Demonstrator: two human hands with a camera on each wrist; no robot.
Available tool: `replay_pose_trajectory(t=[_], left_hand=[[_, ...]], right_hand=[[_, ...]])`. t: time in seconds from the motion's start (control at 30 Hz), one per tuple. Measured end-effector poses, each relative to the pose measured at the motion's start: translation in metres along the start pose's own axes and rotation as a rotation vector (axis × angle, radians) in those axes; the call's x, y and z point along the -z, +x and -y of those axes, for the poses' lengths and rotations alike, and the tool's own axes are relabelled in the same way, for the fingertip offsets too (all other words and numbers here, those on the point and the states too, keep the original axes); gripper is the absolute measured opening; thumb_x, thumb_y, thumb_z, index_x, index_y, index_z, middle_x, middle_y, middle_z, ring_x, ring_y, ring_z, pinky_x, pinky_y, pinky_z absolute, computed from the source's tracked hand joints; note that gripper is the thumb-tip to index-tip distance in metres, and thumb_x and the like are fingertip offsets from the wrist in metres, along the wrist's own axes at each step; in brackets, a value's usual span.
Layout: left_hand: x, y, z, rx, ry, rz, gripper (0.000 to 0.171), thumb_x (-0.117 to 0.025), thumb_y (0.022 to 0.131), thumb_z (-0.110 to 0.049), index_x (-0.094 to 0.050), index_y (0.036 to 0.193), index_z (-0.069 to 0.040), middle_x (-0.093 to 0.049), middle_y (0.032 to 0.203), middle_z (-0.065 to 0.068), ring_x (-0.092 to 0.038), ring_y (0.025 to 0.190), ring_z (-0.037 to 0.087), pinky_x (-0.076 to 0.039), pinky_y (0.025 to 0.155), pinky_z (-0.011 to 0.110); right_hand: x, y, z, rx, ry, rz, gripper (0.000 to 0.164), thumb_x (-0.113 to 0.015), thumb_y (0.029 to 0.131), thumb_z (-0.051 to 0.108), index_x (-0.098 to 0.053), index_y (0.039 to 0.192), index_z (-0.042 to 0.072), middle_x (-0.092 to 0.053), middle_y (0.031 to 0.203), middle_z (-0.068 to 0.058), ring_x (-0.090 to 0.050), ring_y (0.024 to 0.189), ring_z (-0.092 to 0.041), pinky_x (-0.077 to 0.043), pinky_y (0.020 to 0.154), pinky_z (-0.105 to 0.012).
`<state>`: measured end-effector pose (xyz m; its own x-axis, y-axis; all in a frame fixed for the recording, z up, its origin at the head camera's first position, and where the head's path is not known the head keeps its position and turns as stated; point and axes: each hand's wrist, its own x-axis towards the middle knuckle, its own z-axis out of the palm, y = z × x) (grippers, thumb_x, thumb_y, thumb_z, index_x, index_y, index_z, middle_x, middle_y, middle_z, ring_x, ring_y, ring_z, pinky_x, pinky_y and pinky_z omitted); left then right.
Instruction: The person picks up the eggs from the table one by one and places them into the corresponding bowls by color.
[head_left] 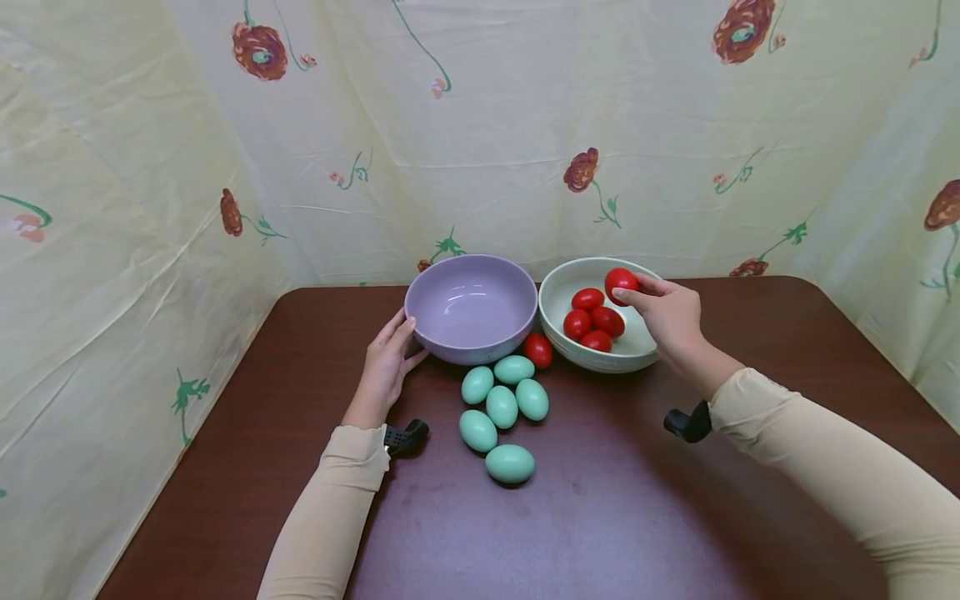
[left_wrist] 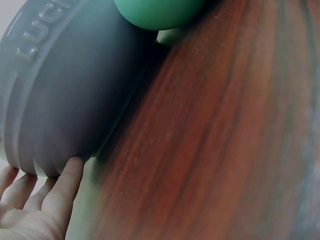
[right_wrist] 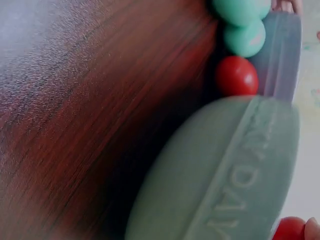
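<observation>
In the head view my right hand [head_left: 670,315] pinches a red egg [head_left: 620,284] above the pale green bowl [head_left: 637,354]. Several other red eggs [head_left: 577,324] lie inside that bowl. My left hand [head_left: 384,360] rests its fingers against the outer left side of a purple bowl [head_left: 471,304], whose inside is bare. The left wrist view shows these fingertips [left_wrist: 75,162] touching the bowl's wall, which has raised letters. One red egg [head_left: 537,351] sits on the table between the two bowls. Several mint green eggs [head_left: 502,407] lie in front of the purple bowl.
Both bowls stand side by side near the back edge of the dark brown wooden table [head_left: 600,517]. A pale curtain with printed flowers [head_left: 480,167] hangs behind and beside it. Each wrist wears a black band with a camera mount [head_left: 406,438].
</observation>
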<state>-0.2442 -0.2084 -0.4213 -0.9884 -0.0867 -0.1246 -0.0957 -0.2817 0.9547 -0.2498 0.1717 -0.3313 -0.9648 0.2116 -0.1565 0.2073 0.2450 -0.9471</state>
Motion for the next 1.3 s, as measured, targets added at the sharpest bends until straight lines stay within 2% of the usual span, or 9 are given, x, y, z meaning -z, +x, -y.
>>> replay_pose_trajectory(t=[0.07, 0.3, 0.4, 0.73, 0.97, 1.07, 1.2, 1.3], left_hand=[[0.0, 0.0, 0.0, 0.001, 0.0, 0.0, 0.058, -0.058, 0.101, -0.032, -0.037, 0.154, -0.02, -0.039, 0.159, -0.001, -0.039, 0.146, 0.014, -0.042, 0.112, 0.051], [-0.003, -0.001, 0.0, 0.002, 0.005, -0.003, 0.058, -0.058, 0.101, -0.032, -0.038, 0.154, -0.02, -0.04, 0.159, 0.0, -0.04, 0.146, 0.015, -0.042, 0.112, 0.051], [-0.003, -0.001, 0.0, 0.005, 0.009, 0.0, 0.058, -0.057, 0.102, -0.032, -0.037, 0.155, -0.02, -0.039, 0.159, 0.0, -0.039, 0.146, 0.015, -0.042, 0.112, 0.05], [-0.001, -0.003, 0.0, 0.0, 0.014, 0.006, 0.059, -0.057, 0.102, -0.033, -0.036, 0.155, -0.02, -0.04, 0.159, 0.001, -0.041, 0.145, 0.015, -0.044, 0.111, 0.049], [-0.001, -0.003, 0.0, -0.004, 0.017, 0.008, 0.059, -0.058, 0.101, -0.033, -0.036, 0.155, -0.02, -0.039, 0.159, 0.0, -0.04, 0.145, 0.014, -0.043, 0.111, 0.049], [-0.001, -0.003, 0.0, -0.005, 0.011, 0.007, 0.059, -0.058, 0.101, -0.032, -0.036, 0.155, -0.02, -0.04, 0.159, 0.0, -0.04, 0.145, 0.014, -0.044, 0.111, 0.05], [0.0, -0.003, 0.0, -0.01, 0.007, 0.007, 0.059, -0.057, 0.102, -0.032, -0.036, 0.155, -0.019, -0.04, 0.158, 0.0, -0.04, 0.145, 0.014, -0.044, 0.111, 0.049], [0.0, -0.002, 0.0, -0.014, 0.009, 0.01, 0.059, -0.058, 0.102, -0.032, -0.036, 0.155, -0.019, -0.04, 0.159, 0.0, -0.04, 0.145, 0.014, -0.044, 0.111, 0.049]], right_hand=[[0.001, 0.005, -0.003, 0.004, -0.018, -0.01, 0.061, -0.067, 0.093, 0.044, -0.051, 0.146, 0.02, -0.054, 0.147, -0.008, -0.042, 0.133, -0.02, -0.049, 0.091, -0.021], [-0.003, 0.019, -0.008, 0.004, -0.017, -0.047, 0.059, -0.067, 0.093, 0.041, -0.051, 0.145, 0.019, -0.056, 0.146, -0.009, -0.041, 0.137, -0.022, -0.045, 0.109, -0.036], [-0.005, 0.025, -0.009, 0.002, -0.006, -0.058, 0.057, -0.068, 0.094, 0.039, -0.052, 0.145, 0.019, -0.056, 0.146, -0.009, -0.042, 0.136, -0.022, -0.044, 0.112, -0.038], [-0.01, 0.04, -0.013, 0.01, -0.039, -0.099, 0.052, -0.069, 0.094, 0.033, -0.056, 0.142, 0.017, -0.059, 0.143, -0.008, -0.045, 0.131, -0.021, -0.045, 0.107, -0.032], [-0.01, 0.045, -0.017, 0.011, -0.114, -0.095, 0.055, -0.067, 0.095, 0.033, -0.052, 0.145, 0.016, -0.056, 0.146, -0.011, -0.043, 0.133, -0.026, -0.046, 0.108, -0.038], [-0.01, 0.045, -0.017, 0.005, -0.14, -0.081, 0.055, -0.067, 0.095, 0.032, -0.051, 0.145, 0.015, -0.053, 0.148, -0.012, -0.042, 0.133, -0.028, -0.048, 0.102, -0.037], [-0.011, 0.046, -0.017, -0.021, -0.169, -0.071, 0.055, -0.066, 0.096, 0.03, -0.051, 0.146, 0.015, -0.051, 0.149, -0.012, -0.042, 0.133, -0.029, -0.049, 0.091, -0.029], [-0.012, 0.048, -0.018, -0.043, -0.188, -0.067, 0.055, -0.066, 0.096, 0.029, -0.05, 0.146, 0.014, -0.05, 0.15, -0.013, -0.042, 0.132, -0.03, -0.049, 0.089, -0.027]])
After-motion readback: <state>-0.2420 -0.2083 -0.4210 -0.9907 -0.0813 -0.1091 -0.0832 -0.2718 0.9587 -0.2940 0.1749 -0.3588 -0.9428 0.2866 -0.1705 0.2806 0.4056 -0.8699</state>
